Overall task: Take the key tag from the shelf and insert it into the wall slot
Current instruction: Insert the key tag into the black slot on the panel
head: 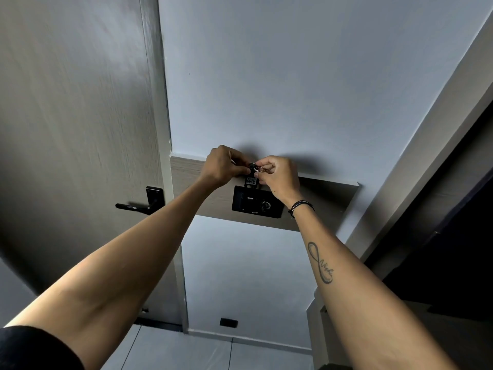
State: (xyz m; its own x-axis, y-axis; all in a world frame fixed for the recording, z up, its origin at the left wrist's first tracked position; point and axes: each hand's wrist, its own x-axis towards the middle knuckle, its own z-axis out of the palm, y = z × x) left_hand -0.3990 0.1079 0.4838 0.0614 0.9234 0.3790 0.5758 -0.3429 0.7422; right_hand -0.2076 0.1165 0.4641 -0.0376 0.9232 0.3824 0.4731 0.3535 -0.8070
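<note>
Both forearms reach up from the lower frame toward the black wall slot panel [256, 202], which is mounted on a wood-grain band [322, 201] on the pale wall. Left hand [223, 166], above and left of the panel, pinches one side of the key tag [251, 180]. Right hand [277, 175], above and right of the panel, grips the metal key ring [259, 169] on the tag's upper end between thumb and fingers. Key tag, small and black with a white label, hangs upright directly above the panel, its lower edge at the panel's top; whether it sits inside cannot be told. Left of the panel, a door carries a black lever handle [141, 204].
</note>
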